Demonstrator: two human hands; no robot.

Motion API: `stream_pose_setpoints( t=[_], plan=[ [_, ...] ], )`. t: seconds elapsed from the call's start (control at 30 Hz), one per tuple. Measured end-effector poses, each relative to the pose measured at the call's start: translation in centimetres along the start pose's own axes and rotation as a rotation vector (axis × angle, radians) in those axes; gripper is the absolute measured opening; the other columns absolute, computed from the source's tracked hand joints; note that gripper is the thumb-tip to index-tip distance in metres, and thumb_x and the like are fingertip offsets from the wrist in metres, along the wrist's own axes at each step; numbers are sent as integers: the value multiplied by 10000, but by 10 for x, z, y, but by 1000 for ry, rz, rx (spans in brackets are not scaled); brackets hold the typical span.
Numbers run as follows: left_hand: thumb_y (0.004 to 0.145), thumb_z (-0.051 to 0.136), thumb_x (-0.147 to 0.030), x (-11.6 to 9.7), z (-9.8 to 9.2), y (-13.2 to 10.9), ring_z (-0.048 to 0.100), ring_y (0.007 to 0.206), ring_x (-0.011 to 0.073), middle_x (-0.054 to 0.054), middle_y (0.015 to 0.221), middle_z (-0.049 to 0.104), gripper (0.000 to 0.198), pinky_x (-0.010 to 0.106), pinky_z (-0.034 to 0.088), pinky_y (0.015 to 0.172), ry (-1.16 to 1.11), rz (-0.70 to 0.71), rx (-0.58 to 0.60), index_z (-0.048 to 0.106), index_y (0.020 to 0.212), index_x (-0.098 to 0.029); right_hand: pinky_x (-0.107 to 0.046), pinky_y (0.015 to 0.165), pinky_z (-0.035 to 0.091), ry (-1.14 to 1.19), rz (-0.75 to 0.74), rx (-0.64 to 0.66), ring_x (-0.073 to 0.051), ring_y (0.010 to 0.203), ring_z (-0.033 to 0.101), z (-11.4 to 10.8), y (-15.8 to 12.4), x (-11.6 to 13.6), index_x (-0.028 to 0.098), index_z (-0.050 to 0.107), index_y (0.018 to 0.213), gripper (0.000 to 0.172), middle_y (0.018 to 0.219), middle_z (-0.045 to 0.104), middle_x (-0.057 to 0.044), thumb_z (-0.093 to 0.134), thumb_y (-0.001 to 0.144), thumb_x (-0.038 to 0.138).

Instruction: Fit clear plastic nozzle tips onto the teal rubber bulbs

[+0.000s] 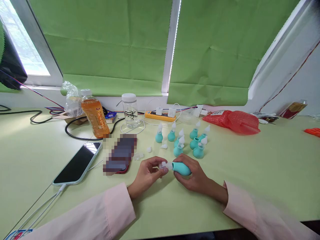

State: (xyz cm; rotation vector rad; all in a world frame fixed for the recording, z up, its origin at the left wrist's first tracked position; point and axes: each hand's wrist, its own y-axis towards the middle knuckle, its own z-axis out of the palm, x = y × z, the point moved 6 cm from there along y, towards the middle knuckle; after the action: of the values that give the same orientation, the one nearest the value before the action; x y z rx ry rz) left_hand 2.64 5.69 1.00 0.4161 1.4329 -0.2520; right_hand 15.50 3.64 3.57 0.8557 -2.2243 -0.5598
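My right hand (191,173) is closed around a teal squeeze bulb (182,168), which lies sideways with its neck to the left. My left hand (150,173) pinches a small clear plastic nozzle (163,165) between thumb and fingers, right at the bulb's neck. Whether the nozzle is seated in the neck, I cannot tell. Beyond my hands stand several more teal bulbs (198,151), most with a whitish pointed tip (181,140); one bulb (194,143) has an open neck. A loose white tip (164,146), a small white cap (149,149) and clear pieces (138,156) lie nearby.
Two phones, one black-screened (77,163) with cables and one dark red (121,153), lie left. Behind are an orange drink bottle (95,115), a lidded clear jar (130,111), a yellow power strip (160,116) and a red plastic bag (232,121).
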Motion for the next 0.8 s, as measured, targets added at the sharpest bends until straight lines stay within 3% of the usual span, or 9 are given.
stream_pose_setpoints(
  t=[0.17,0.37,0.5,0.67,0.8],
  plan=[
    [629,653,-261,12,4,5,477,489,85,28,608,552,265,235,403,493,-112,-209,187,574,804,-79,-230,524,381,-57,-54,1,-120,587,490,5,-5,-2,184,468,823,179,683,528,-6,482,655,126],
    [621,660,-275,18,3,4,488,488,89,37,613,566,289,249,417,516,-112,-319,215,594,821,-77,-220,487,351,-157,-109,-26,-128,586,509,9,-11,-8,180,479,800,166,658,548,-15,448,660,97],
    [611,656,-270,11,3,4,472,496,88,22,601,555,257,230,404,505,33,-195,159,611,778,-80,-213,503,359,-65,22,-3,-113,543,499,10,-8,-11,180,488,737,163,618,550,7,484,594,101],
    [687,575,-263,0,8,0,463,572,100,28,692,574,219,213,399,537,291,-8,143,619,832,-104,-187,473,339,171,289,116,-82,502,446,15,-4,-17,173,501,664,114,567,517,38,524,562,127],
    [737,515,-260,-16,12,-6,465,594,115,20,653,573,184,207,381,543,576,195,133,627,792,-126,-171,451,324,369,483,230,-70,512,412,20,-4,-21,161,498,635,124,563,474,48,556,531,127]
  ],
)
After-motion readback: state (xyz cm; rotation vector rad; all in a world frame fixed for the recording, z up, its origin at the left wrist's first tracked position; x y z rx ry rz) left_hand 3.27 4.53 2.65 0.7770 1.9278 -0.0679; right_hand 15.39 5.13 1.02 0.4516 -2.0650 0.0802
